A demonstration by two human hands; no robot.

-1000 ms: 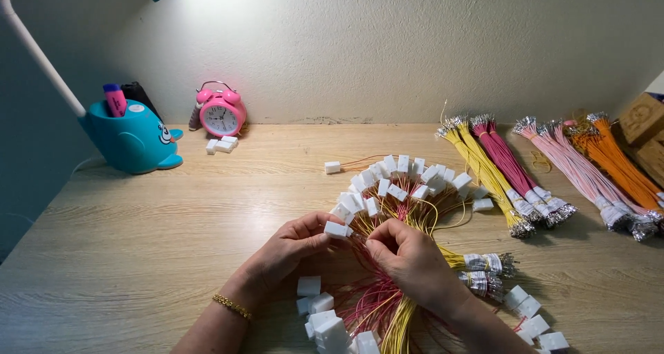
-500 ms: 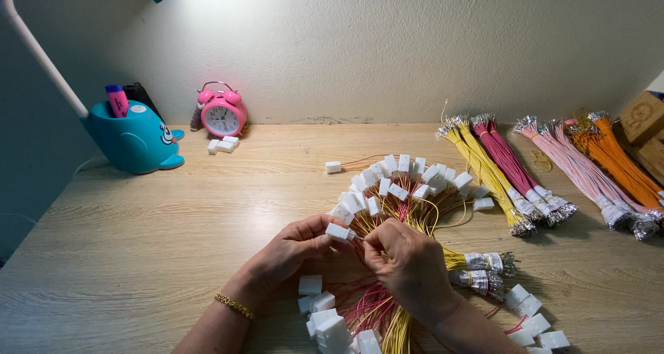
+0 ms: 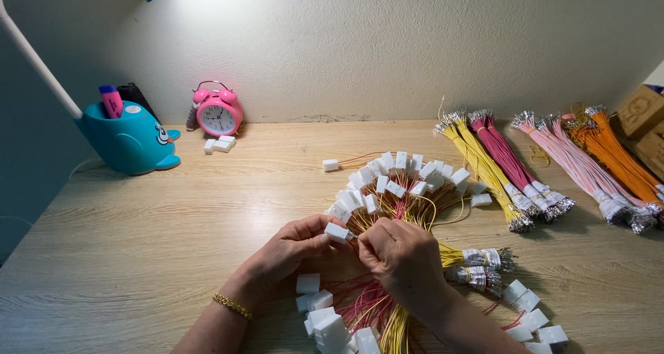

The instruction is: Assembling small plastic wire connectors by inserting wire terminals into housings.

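White plastic, small and boxy: a plug (image 3: pixel 337 232) sits at the centre of the frame, pinched between the thumb and fingertips of the left hand (image 3: pixel 290 247). The right hand (image 3: pixel 400 256) is closed just beside it, its fingertips nipping what looks like a thin wire end at the plug's right face, though the wire itself is too fine to make out. The plug looks light, hard and a little slick, so it is best held by its flat sides; the wires look soft and springy, and their metal tips would probably bend easily. Behind the hands, a fan of red and yellow wires with plugs (image 3: pixel 401 184) spreads over the wooden desk (image 3: pixel 138 257). A pink alarm clock (image 3: pixel 218 112) stands at upper left.
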